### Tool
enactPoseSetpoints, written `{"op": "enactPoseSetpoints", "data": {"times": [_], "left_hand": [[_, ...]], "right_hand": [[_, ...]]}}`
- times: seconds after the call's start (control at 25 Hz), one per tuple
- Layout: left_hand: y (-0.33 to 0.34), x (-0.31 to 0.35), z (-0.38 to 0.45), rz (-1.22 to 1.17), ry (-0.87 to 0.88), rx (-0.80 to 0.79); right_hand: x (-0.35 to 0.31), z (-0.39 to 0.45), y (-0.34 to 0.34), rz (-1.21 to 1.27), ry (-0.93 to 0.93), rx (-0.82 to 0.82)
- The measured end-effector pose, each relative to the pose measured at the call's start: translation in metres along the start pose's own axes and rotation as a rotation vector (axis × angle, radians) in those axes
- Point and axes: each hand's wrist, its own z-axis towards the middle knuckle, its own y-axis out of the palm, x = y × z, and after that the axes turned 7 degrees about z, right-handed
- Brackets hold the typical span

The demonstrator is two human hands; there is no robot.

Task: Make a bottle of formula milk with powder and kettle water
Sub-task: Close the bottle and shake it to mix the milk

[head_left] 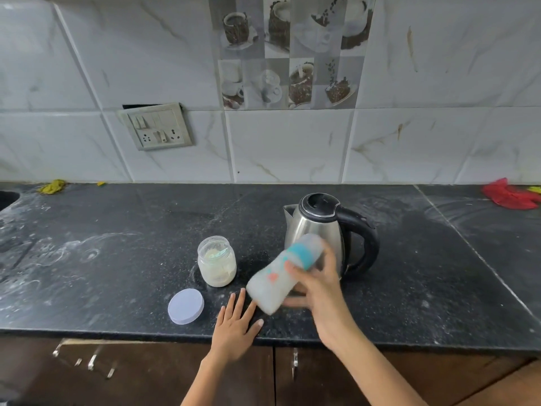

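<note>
two bare hands work over a dark speckled stone counter (409,273) backed by white marbled wall tiles (292,148). far left, a crumpled yellow cloth (52,186) lies by the wall, below a grey switch-and-socket plate (156,126). nearer the front edge, a round pale lilac plastic lid (186,306) lies flat, just beside an open clear glass jar of cream-coloured powder (217,261), which stands upright with a small scoop partly visible inside. left hand (235,323) rests palm down on the counter, fingers straight and spread, holding nothing; its fingertips lie close under the bottle's base. blurred translucent baby bottle with a teal collar and clear cap (279,276) is tilted, base toward the lower left and cap toward the upper right, raised off the counter. right hand (317,284) grips the bottle, fingers and thumb curled round its upper part. behind it stands an upright stainless steel electric kettle with black lid and handle (322,230), spout pointing left. far right, a crumpled red cloth (510,195) lies by the wall.
</note>
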Motion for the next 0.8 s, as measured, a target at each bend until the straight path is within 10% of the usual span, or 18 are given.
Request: {"op": "enactPoseSetpoints", "data": {"times": [0.16, 0.52, 0.8], "left_hand": [[0.003, -0.003, -0.003, -0.135, -0.032, 0.11], [0.008, -0.007, 0.008, 0.119, 0.061, 0.017], [0.01, -0.008, 0.01, 0.106, 0.007, 0.03]], "right_hand": [[0.008, -0.016, 0.003, -0.189, 0.209, -0.144], [0.009, -0.015, -0.007, 0.241, 0.556, -0.127], [-0.002, -0.002, -0.01, 0.012, 0.088, -0.096]]}}
